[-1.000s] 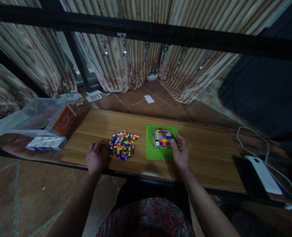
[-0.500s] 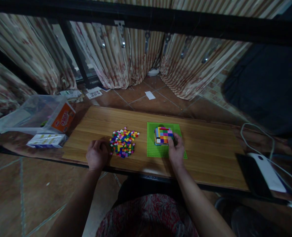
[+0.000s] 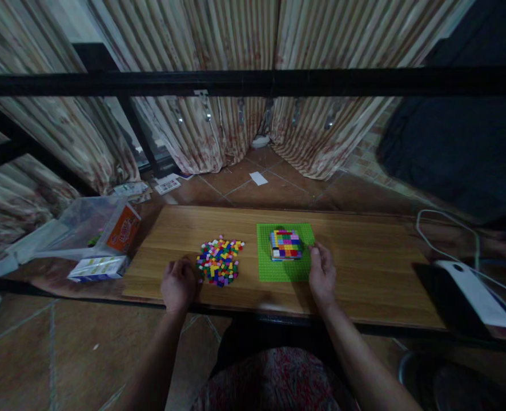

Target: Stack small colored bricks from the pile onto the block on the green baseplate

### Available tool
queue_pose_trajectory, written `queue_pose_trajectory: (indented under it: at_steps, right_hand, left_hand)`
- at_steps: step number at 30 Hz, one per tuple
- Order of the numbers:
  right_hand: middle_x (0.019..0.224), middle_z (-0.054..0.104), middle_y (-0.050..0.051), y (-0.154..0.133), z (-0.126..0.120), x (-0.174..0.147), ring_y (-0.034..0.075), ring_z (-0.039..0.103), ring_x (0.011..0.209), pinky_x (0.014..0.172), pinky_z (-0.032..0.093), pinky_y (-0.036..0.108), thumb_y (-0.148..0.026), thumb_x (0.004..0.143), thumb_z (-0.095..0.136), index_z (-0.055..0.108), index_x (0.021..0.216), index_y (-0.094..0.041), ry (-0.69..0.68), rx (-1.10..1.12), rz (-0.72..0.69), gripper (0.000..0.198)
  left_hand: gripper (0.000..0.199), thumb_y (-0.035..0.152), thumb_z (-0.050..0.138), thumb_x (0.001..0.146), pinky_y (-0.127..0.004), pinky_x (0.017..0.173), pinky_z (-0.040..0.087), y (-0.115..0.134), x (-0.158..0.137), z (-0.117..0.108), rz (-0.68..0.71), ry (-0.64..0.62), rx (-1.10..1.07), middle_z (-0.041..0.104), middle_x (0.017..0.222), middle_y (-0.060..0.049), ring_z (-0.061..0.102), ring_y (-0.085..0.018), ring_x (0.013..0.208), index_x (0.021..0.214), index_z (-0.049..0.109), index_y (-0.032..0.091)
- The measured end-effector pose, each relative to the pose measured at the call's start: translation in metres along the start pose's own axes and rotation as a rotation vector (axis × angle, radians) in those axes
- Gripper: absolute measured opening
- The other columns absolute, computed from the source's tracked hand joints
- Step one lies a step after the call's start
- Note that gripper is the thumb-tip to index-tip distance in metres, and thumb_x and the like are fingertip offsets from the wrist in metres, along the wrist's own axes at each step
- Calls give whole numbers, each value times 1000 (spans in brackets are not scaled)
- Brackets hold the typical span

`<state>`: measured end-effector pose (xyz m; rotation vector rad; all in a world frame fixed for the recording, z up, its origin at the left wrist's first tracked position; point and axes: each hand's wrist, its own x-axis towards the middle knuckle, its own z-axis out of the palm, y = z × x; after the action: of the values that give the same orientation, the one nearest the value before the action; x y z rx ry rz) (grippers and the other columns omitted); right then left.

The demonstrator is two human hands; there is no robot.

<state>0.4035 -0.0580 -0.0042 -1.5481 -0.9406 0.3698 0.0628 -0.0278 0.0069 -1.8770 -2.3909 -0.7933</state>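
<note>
A low brick build of many-coloured rows sits on the green studded baseplate. My right hand has moved off the build and is closed at the baseplate's right edge, thumb and fingers meeting there and covering the near right corner. To the left lies a heap of small loose toy bricks in mixed colours. Beside that heap, on its left, my left hand rests on the wood with curled fingers; whether anything is inside them is hidden.
The wooden board carries all this. At its left stand a clear plastic bin with an orange label and a white-and-blue box. A white device with a cable lies at the right end. A dark bar crosses ahead.
My right hand has let go of the brick build and shifted right to the baseplate's edge. My left hand stays beside the heap. The camera view has tilted up.
</note>
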Motion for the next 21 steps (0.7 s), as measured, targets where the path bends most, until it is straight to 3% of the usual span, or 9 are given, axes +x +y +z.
queue_pose_trajectory:
  at_steps: [5,10,15,21]
  right_hand:
    - [112,64,14,20,-52,-8,25,58,103,92,44,44,-50,90,43,58,116,-16,-32,-285,-81,45]
    - [113,62,14,37,-96,-17,29,53,108,94,40,45,-47,91,41,57,117,-15,-56,-715,-221,44]
    - [119,60,13,39,-101,-26,29,51,105,88,38,44,-35,93,35,56,120,-16,-54,-951,-245,39]
    - [122,58,14,33,-98,-30,33,50,107,85,38,45,-29,91,37,55,124,-16,-72,-1007,-226,40]
  left_hand:
    - [19,21,47,84,-26,61,37,0,1,0,8,16,3,64,91,-5,58,-17,78,84,65,20]
    - [18,21,47,84,-25,59,35,-4,2,2,40,31,-8,64,91,-6,58,-17,78,84,65,19]
    - [19,22,46,85,-26,59,36,-4,2,1,34,25,12,64,90,-6,58,-17,76,86,65,19]
    - [19,18,47,84,-25,63,40,-1,1,1,13,11,-14,63,90,-6,60,-17,81,87,65,19]
